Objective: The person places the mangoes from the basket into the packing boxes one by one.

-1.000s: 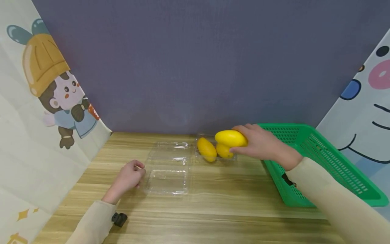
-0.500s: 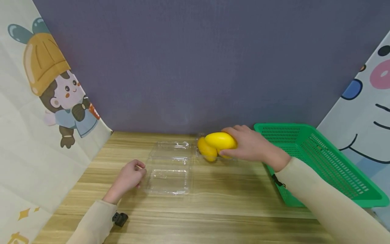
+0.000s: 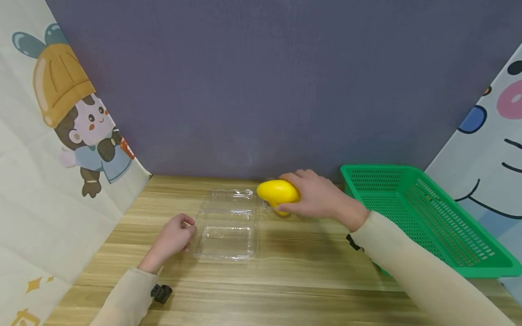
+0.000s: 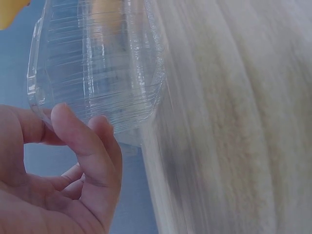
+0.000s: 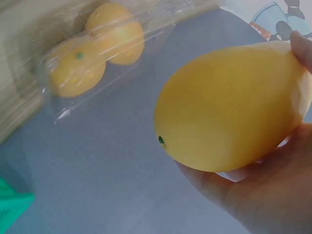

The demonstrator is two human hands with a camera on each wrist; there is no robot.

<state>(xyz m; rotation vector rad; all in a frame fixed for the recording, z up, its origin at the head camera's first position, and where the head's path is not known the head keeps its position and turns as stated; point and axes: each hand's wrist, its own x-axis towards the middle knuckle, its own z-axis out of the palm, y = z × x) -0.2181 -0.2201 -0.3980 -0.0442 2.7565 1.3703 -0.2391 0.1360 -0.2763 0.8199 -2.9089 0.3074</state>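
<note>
My right hand (image 3: 316, 197) grips a smooth yellow mango (image 3: 279, 191), its fingers and thumb around one end. Close up in the right wrist view, the mango (image 5: 229, 109) shows a small green stem spot. Two more mangoes (image 5: 77, 68) lie in a clear plastic box (image 5: 61, 113); the held mango and the hand mostly hide them in the head view. On the left, my left hand (image 3: 176, 233) is at the edge of an open clear plastic container (image 3: 226, 242), whose rim (image 4: 41, 112) its curled fingers and thumb pinch in the left wrist view.
A green perforated basket (image 3: 387, 168) stands on the wooden table (image 3: 253, 294) at the right. Behind the table rises a dark grey-blue panel (image 3: 261, 90). Cartoon-printed sheets (image 3: 24, 190) flank both sides. Each sleeve carries a small black device (image 3: 161, 293) at the wrist.
My right hand has carried the mango leftward from above the boxed mangoes toward the open container's right edge, overlapping the left boxed mango. My left hand stays in place.
</note>
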